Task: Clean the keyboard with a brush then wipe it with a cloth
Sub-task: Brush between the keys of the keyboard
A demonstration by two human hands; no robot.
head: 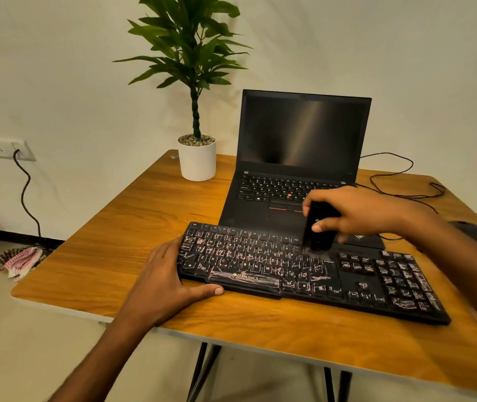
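Hiding brush (pixel 318 227) bristles — blurred against keyboard (pixel 289 274).

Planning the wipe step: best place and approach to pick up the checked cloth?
The cloth lies crumpled in a loose heap off the table's left edge, on the lower pale surface. Come from above with the left hand, which rests on the keyboard's left end; the right hand grips the brush. Pinch a raised fold at the heap's top with the fingers; there is no rigid edge to take.
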